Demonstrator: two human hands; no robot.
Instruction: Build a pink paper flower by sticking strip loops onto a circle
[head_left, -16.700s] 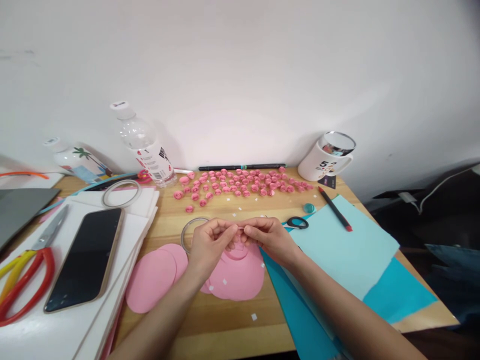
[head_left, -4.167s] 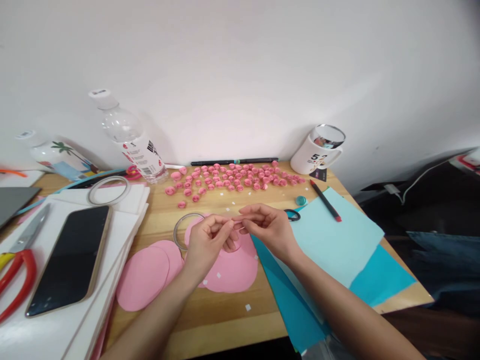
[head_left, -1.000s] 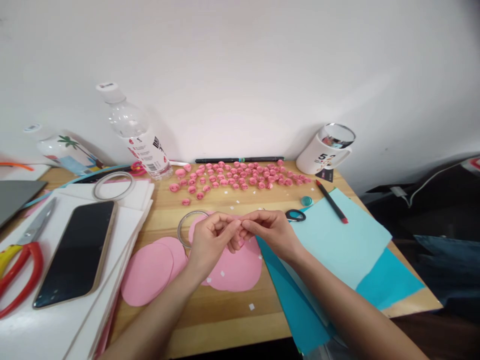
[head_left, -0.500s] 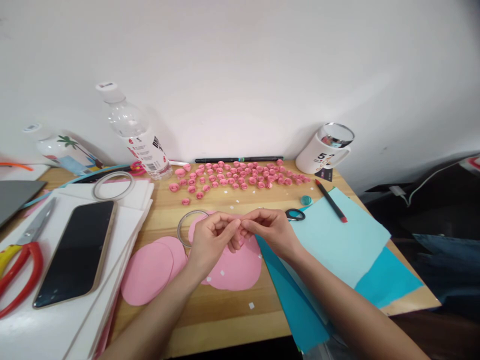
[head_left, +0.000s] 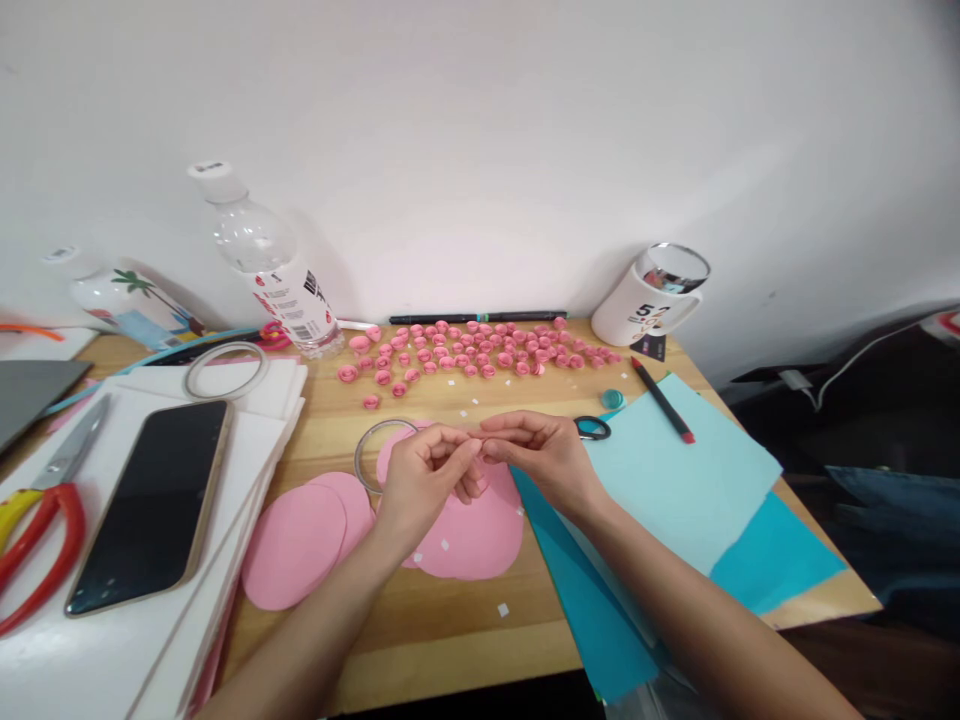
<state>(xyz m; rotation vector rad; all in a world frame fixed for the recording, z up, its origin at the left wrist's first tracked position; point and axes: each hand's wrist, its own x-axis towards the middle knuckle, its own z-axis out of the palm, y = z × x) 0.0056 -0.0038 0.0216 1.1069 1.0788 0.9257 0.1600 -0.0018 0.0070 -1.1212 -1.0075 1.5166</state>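
Note:
My left hand [head_left: 431, 475] and my right hand [head_left: 544, 455] meet over the middle of the table, thumbs and forefingers pinched tip to tip. Whatever is between the fingertips is too small and covered to make out; a hint of pink shows there. Beneath them lie pink paper circles [head_left: 480, 540] with small white bits on top. Another pair of overlapping pink circles [head_left: 296, 545] is to the left. A roll of tape [head_left: 360, 460] rests beside my left hand. Behind the hands, many small rolled pink paper curls [head_left: 469, 350] are spread out.
On the left, a phone [head_left: 154, 500] and red-handled scissors [head_left: 56, 520] lie on white sheets [head_left: 277, 410]. A bottle [head_left: 262, 250] and a mug [head_left: 637, 300] stand by the wall. Light blue paper [head_left: 675, 480], a dark pencil [head_left: 664, 400] and black scissor handles [head_left: 592, 428] are right.
My right hand's fingers have lifted and straightened slightly, while its thumb stays near the left fingertips. My left hand has hardly moved.

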